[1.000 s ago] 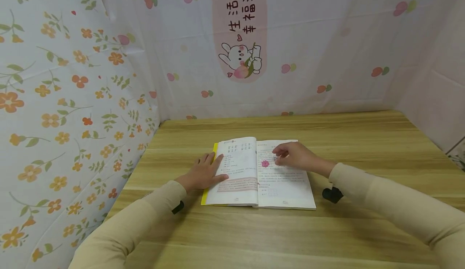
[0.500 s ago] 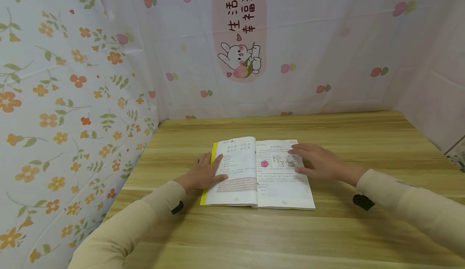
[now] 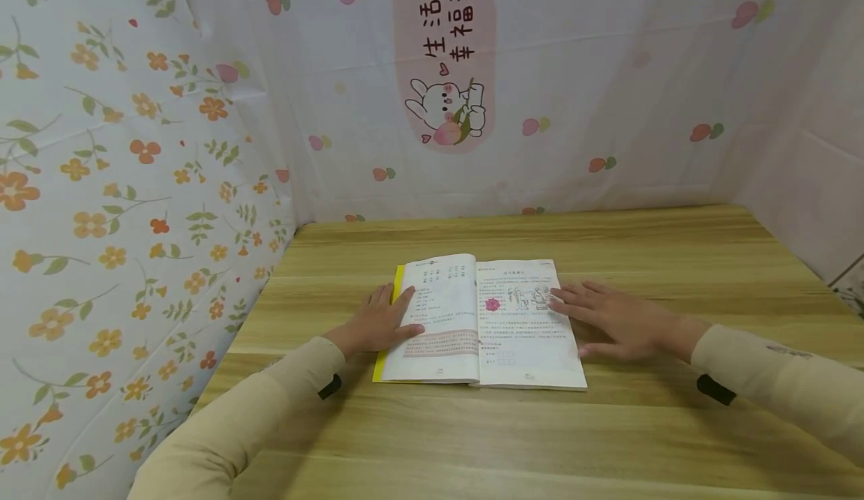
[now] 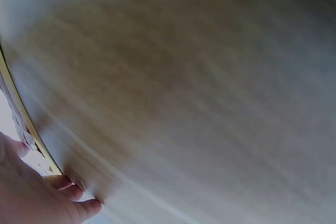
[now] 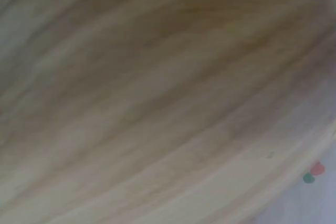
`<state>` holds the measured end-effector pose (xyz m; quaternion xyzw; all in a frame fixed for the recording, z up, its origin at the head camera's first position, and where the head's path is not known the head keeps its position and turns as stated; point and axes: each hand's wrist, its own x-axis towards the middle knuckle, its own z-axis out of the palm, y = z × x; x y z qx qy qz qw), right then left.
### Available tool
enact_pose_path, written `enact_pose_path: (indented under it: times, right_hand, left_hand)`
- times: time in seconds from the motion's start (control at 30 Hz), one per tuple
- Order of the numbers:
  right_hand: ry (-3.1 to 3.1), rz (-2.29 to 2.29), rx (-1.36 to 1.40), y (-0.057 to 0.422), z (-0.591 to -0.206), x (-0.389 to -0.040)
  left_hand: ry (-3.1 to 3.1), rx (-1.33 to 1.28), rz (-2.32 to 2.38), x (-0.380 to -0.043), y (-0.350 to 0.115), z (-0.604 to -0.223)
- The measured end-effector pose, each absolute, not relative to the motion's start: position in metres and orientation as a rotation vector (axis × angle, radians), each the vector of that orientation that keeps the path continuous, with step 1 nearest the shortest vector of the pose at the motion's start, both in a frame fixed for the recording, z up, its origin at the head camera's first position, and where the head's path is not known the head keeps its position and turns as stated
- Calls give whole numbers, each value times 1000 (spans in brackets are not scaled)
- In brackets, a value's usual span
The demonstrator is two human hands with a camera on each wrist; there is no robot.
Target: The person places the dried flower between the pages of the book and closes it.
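An open book (image 3: 432, 357) with a yellow cover edge lies flat on the wooden table in the head view. On its right page is a small pink flower shape (image 3: 493, 304); whether it is loose, stuck on or printed I cannot tell. My left hand (image 3: 379, 321) rests on the book's left edge, thumb and index finger spread over the left page. The left wrist view shows that hand (image 4: 37, 192) beside the book's edge. My right hand (image 3: 617, 321) lies at the right edge with extended fingers, their tips over the page. The right wrist view does not show it.
The wooden tabletop (image 3: 418, 440) extends around the book. A white cloth with fruit prints and a rabbit (image 3: 452, 110) hangs behind the table. A flower-patterned cloth (image 3: 135, 208) hangs on the left side.
My right hand has moved right from above the right page to the book's right edge, its bent fingers straightening. The picture on that page is uncovered. The left hand stays put.
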<state>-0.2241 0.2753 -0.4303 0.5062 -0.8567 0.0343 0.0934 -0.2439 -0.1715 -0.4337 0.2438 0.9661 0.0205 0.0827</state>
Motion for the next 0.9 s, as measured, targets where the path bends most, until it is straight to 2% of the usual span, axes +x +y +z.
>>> enact_pose_path:
  times: [0.47,0.9]
  right_hand:
    - [-2507,34,1563,281,-442,-223]
    - [-2529,21,1550,278,-444,-222]
  left_hand:
    - [2877,700,208,-246,-170,-433]
    - [2886,517,496,-249,-168,-436]
